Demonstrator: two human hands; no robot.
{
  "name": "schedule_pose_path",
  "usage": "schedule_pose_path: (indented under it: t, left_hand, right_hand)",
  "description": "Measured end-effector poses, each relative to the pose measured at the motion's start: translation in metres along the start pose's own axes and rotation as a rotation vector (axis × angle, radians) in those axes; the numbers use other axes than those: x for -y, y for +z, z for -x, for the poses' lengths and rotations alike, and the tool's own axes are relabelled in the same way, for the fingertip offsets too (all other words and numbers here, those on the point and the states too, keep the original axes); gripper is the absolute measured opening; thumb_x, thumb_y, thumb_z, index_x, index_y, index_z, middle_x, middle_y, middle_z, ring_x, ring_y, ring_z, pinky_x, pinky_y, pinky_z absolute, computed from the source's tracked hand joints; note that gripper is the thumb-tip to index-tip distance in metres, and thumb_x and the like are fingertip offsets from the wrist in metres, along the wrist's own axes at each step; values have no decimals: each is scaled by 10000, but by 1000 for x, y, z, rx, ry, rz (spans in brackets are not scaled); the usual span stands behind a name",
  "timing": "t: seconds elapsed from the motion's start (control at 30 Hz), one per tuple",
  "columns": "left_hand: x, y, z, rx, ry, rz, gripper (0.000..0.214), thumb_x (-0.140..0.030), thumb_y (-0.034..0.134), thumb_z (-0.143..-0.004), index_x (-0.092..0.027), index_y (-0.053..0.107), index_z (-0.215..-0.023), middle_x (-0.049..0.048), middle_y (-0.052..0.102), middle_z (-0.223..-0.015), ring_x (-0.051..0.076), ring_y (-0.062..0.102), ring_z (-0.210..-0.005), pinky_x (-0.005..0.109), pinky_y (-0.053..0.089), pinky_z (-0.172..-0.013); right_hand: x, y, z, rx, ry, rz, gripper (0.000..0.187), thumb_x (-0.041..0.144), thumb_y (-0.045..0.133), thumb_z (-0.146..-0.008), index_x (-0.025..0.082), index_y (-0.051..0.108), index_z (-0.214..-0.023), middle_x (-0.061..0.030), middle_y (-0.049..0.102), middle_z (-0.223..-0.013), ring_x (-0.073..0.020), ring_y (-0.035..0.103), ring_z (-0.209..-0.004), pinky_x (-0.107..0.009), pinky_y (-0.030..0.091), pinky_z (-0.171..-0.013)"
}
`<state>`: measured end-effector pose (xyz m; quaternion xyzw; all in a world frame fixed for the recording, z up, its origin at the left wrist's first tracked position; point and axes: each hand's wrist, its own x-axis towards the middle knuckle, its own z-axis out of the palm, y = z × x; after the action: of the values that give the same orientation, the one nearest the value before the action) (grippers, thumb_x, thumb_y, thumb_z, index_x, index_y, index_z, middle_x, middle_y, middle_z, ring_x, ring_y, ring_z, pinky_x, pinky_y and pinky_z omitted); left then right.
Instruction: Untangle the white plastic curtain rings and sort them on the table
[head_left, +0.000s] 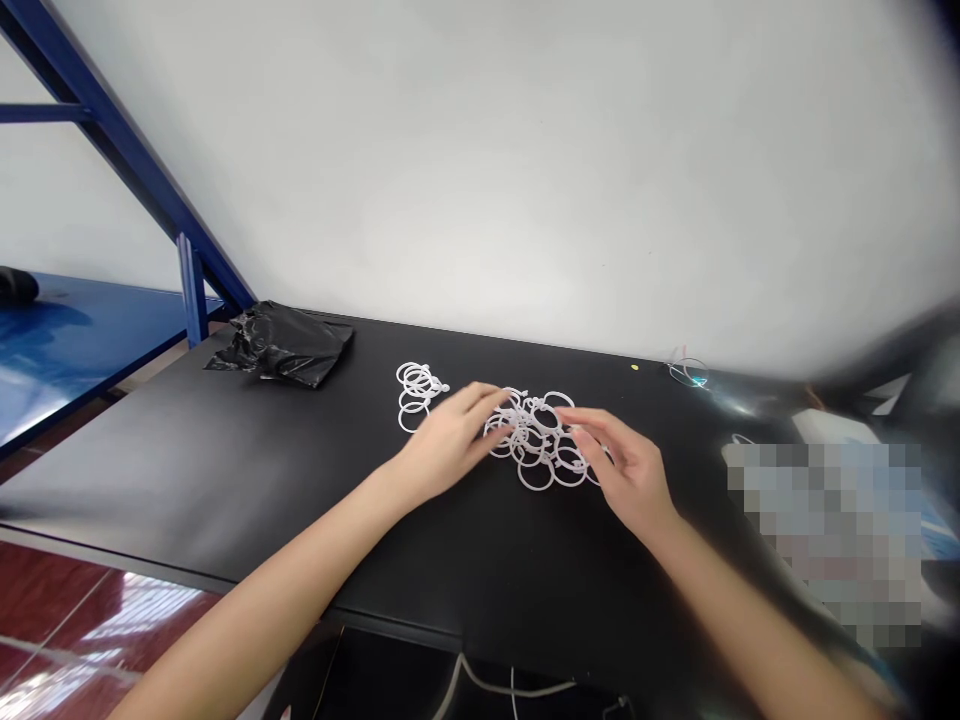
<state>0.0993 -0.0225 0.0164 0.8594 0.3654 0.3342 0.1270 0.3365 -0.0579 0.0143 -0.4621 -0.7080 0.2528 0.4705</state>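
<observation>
Thin white rings [536, 487] with small knobs lie in a tangled pile on the black table [285, 520]. My left hand [454, 440] reaches over the pile's left side. Its thumb and fingers are apart, the fingertips touching or just above the rings. At the pile's right side, my right hand [630, 470] has its thumb and index finger close together at the edge of one white ring [546, 417]. Part of the pile is hidden behind the right fingers. A smaller group of white rings [413, 408] lies apart, left of my left hand.
A crumpled black plastic bag [292, 345] lies at the back left. Clear looped material [688, 373] sits near the wall [480, 180]. A pixelated, blurred object [832, 530] is at the right. Blue metal framing [142, 160] rises on the left; cables [517, 690] hang below the front edge.
</observation>
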Motion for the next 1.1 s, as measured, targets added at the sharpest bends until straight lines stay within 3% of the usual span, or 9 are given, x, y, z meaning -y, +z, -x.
schedule_pose_path:
  t: [0.1,0.2,0.3,0.4,0.6,0.8,1.1]
  left_hand:
    - [22,-12,-1,-35,-161,-379,359,-267,421,-990,-101,525,-1291,173,591,-1240,294,585,-1097,447,482,-937]
    - [40,-21,1,5,-332,-627,344,-251,417,-974,-92,572,-1235,171,626,-1170,324,589,-1036,459,476,-878]
    - [46,-25,4,73,-411,-725,328,-276,431,-963,-97,622,-1161,165,648,-1103,330,590,-1007,442,463,-855]
    - [45,-25,5,98,-427,-753,322,-298,441,-957,-103,649,-1107,162,654,-1080,328,588,-1007,432,449,-864]
    - [44,-23,5,80,-419,-748,314,-292,453,-945,-107,654,-1101,156,657,-1080,323,590,-1008,436,434,-890]
    - [44,-21,7,56,-401,-741,306,-253,455,-929,-110,643,-1123,156,649,-1126,317,583,-1040,446,417,-940]
    - [37,-22,2,-120,-290,-567,298,-326,461,-959,-151,626,-1134,147,613,-1222,311,550,-1121,497,391,-1013]
  right_hand:
    - [-12,-9,-8,-41,-9,263,222,364,594,-905,226,680,-1057,-102,650,-1256,-284,594,-1178,-503,465,-1026]
    - [-25,-15,-12,83,74,361,307,450,541,-922,228,671,-1089,-100,608,-1338,-311,488,-1303,-557,395,-1080]
    - [-32,-16,-12,206,158,371,391,506,449,-955,230,670,-1124,-85,610,-1349,-313,421,-1366,-572,343,-1114]
    - [-33,-14,-11,243,189,373,460,535,391,-969,223,651,-1185,-88,629,-1326,-312,432,-1359,-562,331,-1120]
    - [-30,-12,-10,216,151,374,433,529,385,-971,234,654,-1139,-87,668,-1230,-294,562,-1212,-504,443,-1016]
    - [-32,-10,-10,234,46,379,406,472,399,-986,213,697,-1078,-84,687,-1228,-278,556,-1218,-533,336,-1097]
    - [-24,-11,-11,133,-55,361,345,414,431,-986,233,701,-1102,-77,703,-1180,-277,582,-1153,-556,357,-1074]
